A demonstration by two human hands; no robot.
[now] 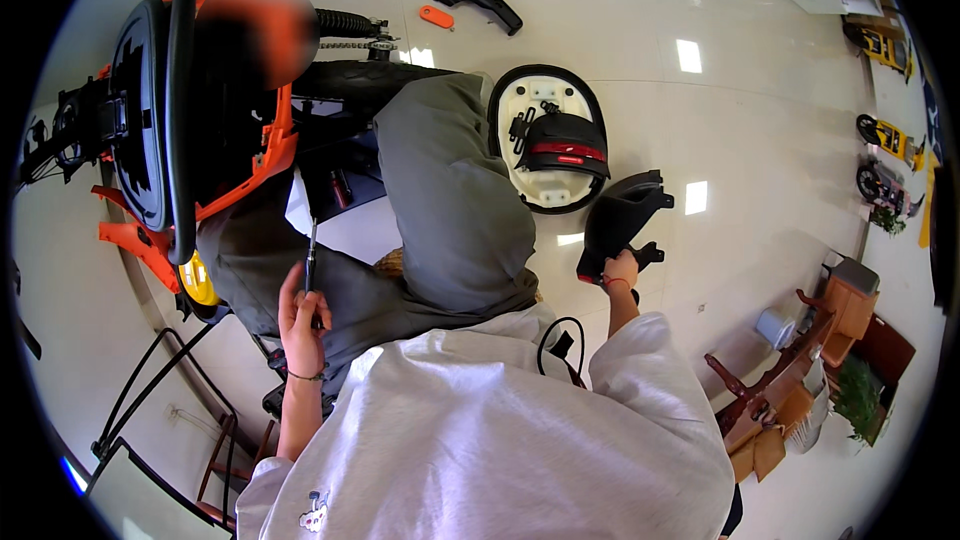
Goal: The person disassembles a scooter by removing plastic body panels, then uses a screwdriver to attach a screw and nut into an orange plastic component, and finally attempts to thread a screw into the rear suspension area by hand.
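A screwdriver with a dark handle and a thin metal shaft points up from my left hand, whose fingers are closed round it above my left thigh. Out to the right, my right hand grips the lower end of a black curved plastic cover just over the floor. Beside that cover lies an upturned seat with a pale underside and black rim. A black piece with a red light strip rests inside it. The orange two-wheeler stands at my left with its body open.
Ahead on the floor lie a black curved part and a small orange oval piece. A black rear tyre sits close to my knees. Wooden furniture stands at the lower right, and yellow two-wheelers line the far right.
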